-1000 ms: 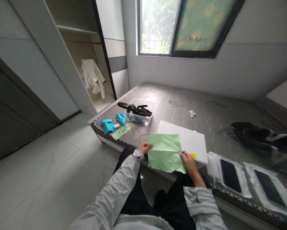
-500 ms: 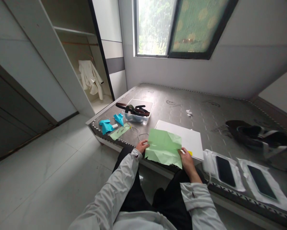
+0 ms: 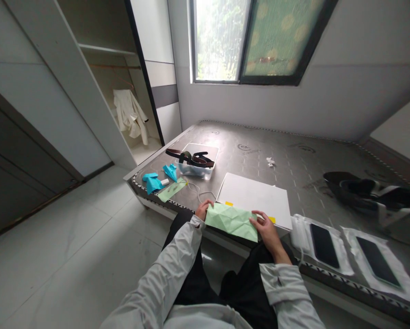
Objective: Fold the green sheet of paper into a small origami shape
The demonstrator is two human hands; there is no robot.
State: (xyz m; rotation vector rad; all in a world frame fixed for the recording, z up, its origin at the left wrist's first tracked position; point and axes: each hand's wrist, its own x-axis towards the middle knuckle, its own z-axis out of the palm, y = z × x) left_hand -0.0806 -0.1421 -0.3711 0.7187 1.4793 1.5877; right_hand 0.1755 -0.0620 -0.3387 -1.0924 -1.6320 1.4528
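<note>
A creased sheet of light green paper [image 3: 231, 221] is stretched between my two hands, over my lap at the bed's front edge. It looks folded over and shows as a narrow band. My left hand [image 3: 203, 210] pinches its left end. At the right end, my right hand [image 3: 263, 225] grips the upper corner between thumb and fingers. Just behind the paper lies a white box [image 3: 258, 194] with yellow tabs on its front edge. A smaller green paper strip [image 3: 172, 190] rests on the mattress to the left.
Blue folded paper pieces [image 3: 152, 182] and a clear plastic bin [image 3: 198, 172] with coiled belts [image 3: 194, 158] stand at the left. Two phones [image 3: 324, 245] on white wrapping lie at the right, near a black strapped item [image 3: 369, 192]. A thin white cable runs beside the box.
The green sheet, spread taller before, is now doubled over into a lower band. More of the white box shows behind it. Both hands stay at the paper's ends.
</note>
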